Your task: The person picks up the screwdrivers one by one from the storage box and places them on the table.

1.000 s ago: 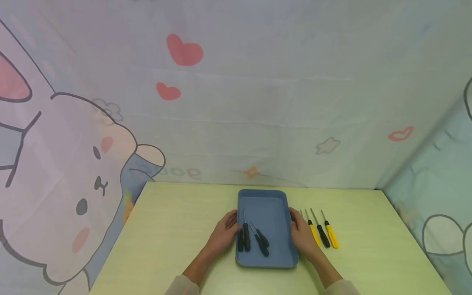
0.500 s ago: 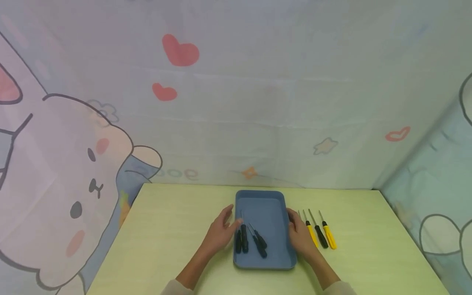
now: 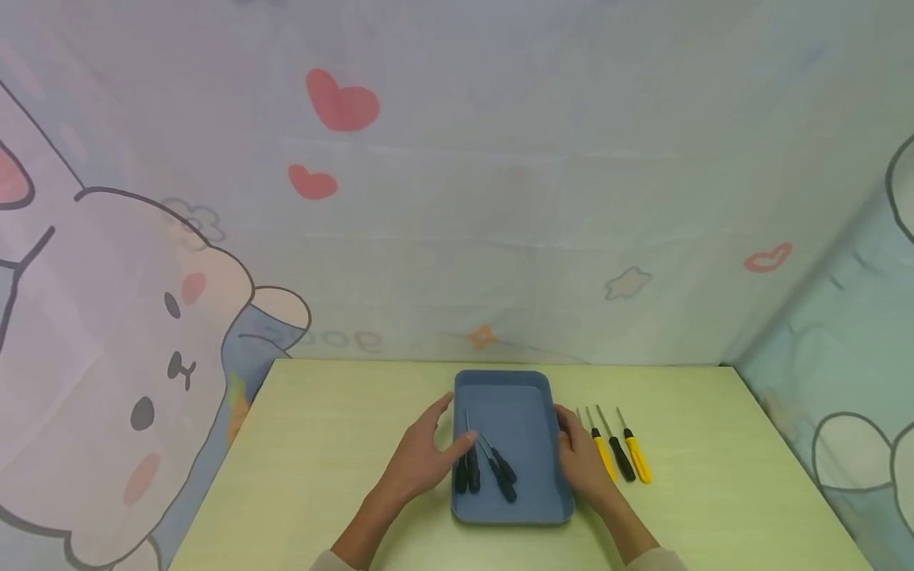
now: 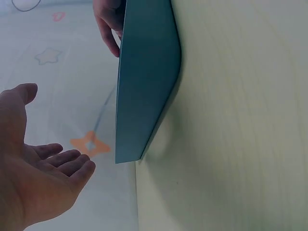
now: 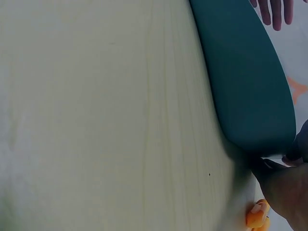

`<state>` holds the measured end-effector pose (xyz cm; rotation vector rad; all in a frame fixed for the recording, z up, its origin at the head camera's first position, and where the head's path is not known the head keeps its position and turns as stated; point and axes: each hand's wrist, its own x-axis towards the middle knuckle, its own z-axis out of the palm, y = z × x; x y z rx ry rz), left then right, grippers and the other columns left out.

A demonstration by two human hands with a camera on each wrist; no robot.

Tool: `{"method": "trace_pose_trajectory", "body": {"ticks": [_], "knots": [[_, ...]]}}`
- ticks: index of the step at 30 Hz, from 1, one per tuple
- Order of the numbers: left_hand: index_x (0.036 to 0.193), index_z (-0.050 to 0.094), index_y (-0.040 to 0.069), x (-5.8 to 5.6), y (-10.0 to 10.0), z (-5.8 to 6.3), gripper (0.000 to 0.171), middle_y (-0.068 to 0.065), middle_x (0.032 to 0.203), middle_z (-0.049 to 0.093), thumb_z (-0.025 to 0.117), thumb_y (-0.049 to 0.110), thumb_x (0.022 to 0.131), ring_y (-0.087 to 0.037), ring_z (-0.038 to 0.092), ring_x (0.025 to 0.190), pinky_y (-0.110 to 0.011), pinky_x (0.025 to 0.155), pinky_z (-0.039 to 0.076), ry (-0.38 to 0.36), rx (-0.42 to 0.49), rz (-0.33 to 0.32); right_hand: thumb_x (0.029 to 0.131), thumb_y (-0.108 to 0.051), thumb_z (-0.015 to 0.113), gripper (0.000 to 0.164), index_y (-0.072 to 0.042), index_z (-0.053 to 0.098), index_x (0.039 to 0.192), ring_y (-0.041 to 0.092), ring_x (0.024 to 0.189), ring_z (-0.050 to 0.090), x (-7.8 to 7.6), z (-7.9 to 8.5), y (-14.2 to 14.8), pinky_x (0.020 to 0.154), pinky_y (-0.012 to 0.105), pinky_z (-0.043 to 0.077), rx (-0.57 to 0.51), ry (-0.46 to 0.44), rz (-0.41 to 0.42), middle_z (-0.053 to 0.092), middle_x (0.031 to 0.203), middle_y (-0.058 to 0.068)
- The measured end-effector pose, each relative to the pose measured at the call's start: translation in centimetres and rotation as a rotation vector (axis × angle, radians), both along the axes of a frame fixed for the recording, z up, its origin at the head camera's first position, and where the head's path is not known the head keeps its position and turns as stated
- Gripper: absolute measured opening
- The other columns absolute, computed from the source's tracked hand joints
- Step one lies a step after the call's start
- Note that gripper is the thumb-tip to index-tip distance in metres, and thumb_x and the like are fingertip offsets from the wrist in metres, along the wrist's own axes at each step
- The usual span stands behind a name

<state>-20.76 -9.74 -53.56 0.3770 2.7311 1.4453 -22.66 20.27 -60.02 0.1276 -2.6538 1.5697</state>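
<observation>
A blue rectangular tray (image 3: 524, 412) lies on the table with several black-handled screwdrivers (image 3: 474, 469) in its left half. My left hand (image 3: 421, 460) is at the tray's left side, fingers extended and thumb spread over the screwdrivers in the head view. In the left wrist view, a gap separates that left hand (image 4: 45, 178) from the tray wall (image 4: 147, 72). My right hand (image 3: 581, 460) holds the tray's right side, thumb by the rim and fingers along the outer wall. The right wrist view shows the right hand (image 5: 288, 190) at the tray's end, partly cut off.
Right of the tray lie a yellow-handled screwdriver (image 3: 638, 458), a black one (image 3: 624, 462) and another yellow one (image 3: 604, 458), partly behind my right hand. The pale table (image 3: 343, 428) meets a cartoon-printed cloth backdrop (image 3: 457, 198) at its far edge.
My left hand has let go of the tray's left rim, its fingers straightening and thumb spreading away. The right hand stays on the tray. The head view has shifted slightly.
</observation>
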Motion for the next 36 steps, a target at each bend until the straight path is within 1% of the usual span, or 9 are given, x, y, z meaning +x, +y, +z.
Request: {"method": "trace_pose_trajectory", "body": {"ticks": [2,6,11,15,19,22,27,32,36], "knots": [[0.167,0.034,0.019,0.1,0.1,0.2,0.089,-0.009,0.168,0.040,0.064,0.065,0.098,-0.039,0.042,0.151,-0.063,0.117,0.040,0.008,-0.025,0.000,0.110,0.001,0.039,0.049,0.000,0.039,0.159,0.044,0.148,0.044,0.0,0.0,0.0,0.121,0.061,0.037,0.008,0.002,-0.004,0.045,0.160,0.027],[0.168,0.033,0.020,0.1,0.2,0.6,0.091,-0.005,0.169,0.038,0.064,0.068,0.096,-0.033,0.037,0.155,-0.060,0.121,0.036,0.023,-0.052,-0.019,0.110,0.001,0.039,0.049,0.000,0.039,0.160,0.044,0.148,0.044,0.0,0.1,-0.1,0.121,0.060,0.037,0.013,0.000,-0.007,0.045,0.160,0.027],[0.168,0.032,0.017,0.1,0.4,0.6,0.094,-0.007,0.170,0.036,0.064,0.068,0.096,-0.033,0.036,0.155,-0.059,0.121,0.037,0.043,-0.084,-0.077,0.111,0.000,0.038,0.049,0.000,0.039,0.160,0.044,0.148,0.043,0.0,0.3,0.0,0.121,0.061,0.036,0.009,-0.011,-0.009,0.044,0.160,0.028],[0.168,0.030,0.016,0.2,0.5,0.4,0.096,-0.007,0.171,0.035,0.065,0.068,0.096,-0.033,0.037,0.154,-0.059,0.119,0.039,0.055,-0.111,-0.110,0.111,0.000,0.038,0.049,0.000,0.038,0.160,0.044,0.148,0.043,0.0,0.3,0.0,0.121,0.060,0.036,0.010,-0.015,-0.008,0.044,0.161,0.027],[0.168,0.030,0.016,0.1,0.7,0.0,0.097,-0.007,0.171,0.033,0.065,0.069,0.095,-0.033,0.040,0.153,-0.058,0.116,0.043,0.069,-0.160,-0.125,0.111,0.000,0.038,0.049,0.001,0.039,0.160,0.044,0.148,0.044,0.0,0.2,0.0,0.121,0.060,0.037,0.011,-0.008,-0.003,0.045,0.160,0.027],[0.168,0.030,0.017,0.0,0.9,-0.1,0.095,-0.007,0.171,0.032,0.067,0.066,0.096,-0.034,0.042,0.151,-0.057,0.112,0.048,0.080,-0.202,-0.132,0.111,0.000,0.039,0.049,0.002,0.039,0.159,0.045,0.147,0.044,0.0,0.2,0.0,0.121,0.061,0.037,0.009,0.001,0.002,0.045,0.160,0.028],[0.167,0.033,0.019,0.1,1.1,0.1,0.091,-0.011,0.168,0.035,0.073,0.057,0.095,-0.036,0.042,0.150,-0.057,0.106,0.052,0.107,-0.246,-0.143,0.111,0.001,0.039,0.049,0.002,0.038,0.159,0.045,0.148,0.043,0.1,0.2,0.0,0.121,0.061,0.036,0.001,0.002,0.007,0.044,0.160,0.029],[0.165,0.037,0.014,0.2,1.3,0.5,0.089,-0.015,0.162,0.041,0.074,0.056,0.095,-0.036,0.042,0.148,-0.055,0.103,0.054,0.153,-0.312,-0.156,0.110,0.002,0.039,0.049,0.002,0.039,0.159,0.045,0.148,0.044,0.0,0.0,0.2,0.121,0.061,0.037,0.005,0.018,0.009,0.045,0.159,0.029],[0.165,0.037,0.013,0.3,1.6,0.4,0.090,-0.014,0.159,0.044,0.074,0.056,0.095,-0.033,0.043,0.147,-0.052,0.105,0.054,0.172,-0.377,-0.167,0.110,0.002,0.039,0.049,0.003,0.040,0.158,0.046,0.147,0.045,-0.1,-0.2,0.1,0.120,0.061,0.037,0.011,0.032,0.011,0.046,0.158,0.029]]}}
